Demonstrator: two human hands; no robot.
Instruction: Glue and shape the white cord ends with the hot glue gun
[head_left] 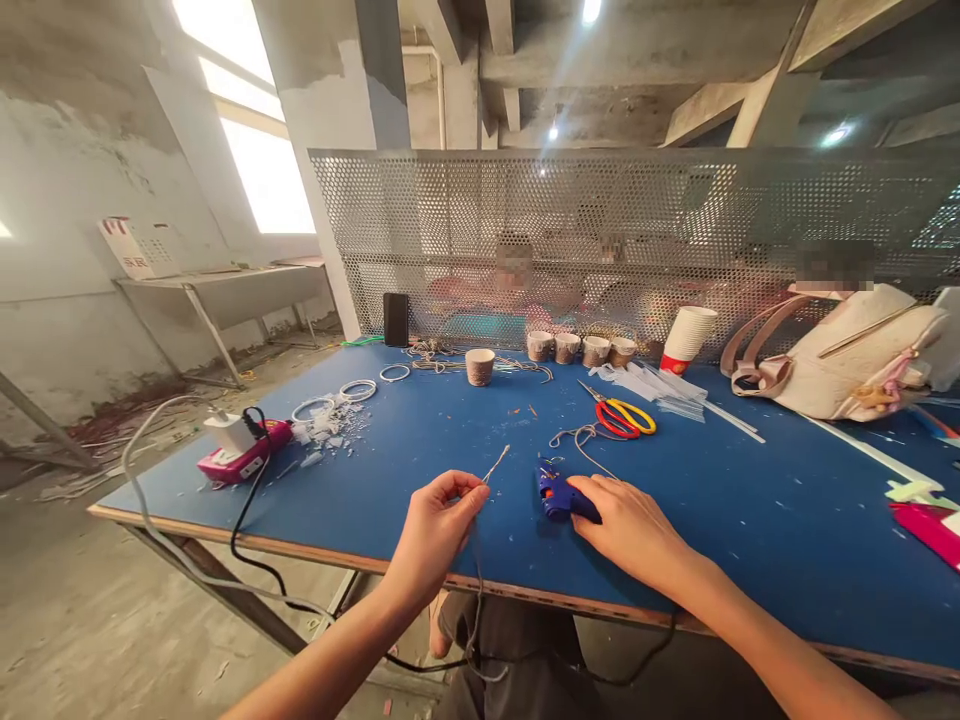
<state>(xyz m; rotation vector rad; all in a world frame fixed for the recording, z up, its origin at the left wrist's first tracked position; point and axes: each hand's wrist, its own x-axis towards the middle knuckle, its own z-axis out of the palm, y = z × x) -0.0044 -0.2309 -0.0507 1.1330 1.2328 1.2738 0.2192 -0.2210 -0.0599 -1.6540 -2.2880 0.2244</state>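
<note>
Between thumb and fingers my left hand (442,515) pinches a thin piece of twine (496,462); its short end points up and away, and the rest hangs below the table edge. My right hand (626,515) is wrapped around a blue glue gun (556,495), which lies low over the tabletop. Beyond both hands stands a small paper cup (480,367) with a brown, twine-like covering. Red and yellow scissors (626,417) rest farther right, beside a loose strand of string (589,437).
A pink power strip (244,455) with plugs and cables sits left, near white scraps (330,430) and rings (358,390). Along the back are a phone (395,320), several small cups (566,348), stacked paper cups (688,338), glue sticks (652,385) and a bag (840,355). A perforated screen (450,200) stands behind.
</note>
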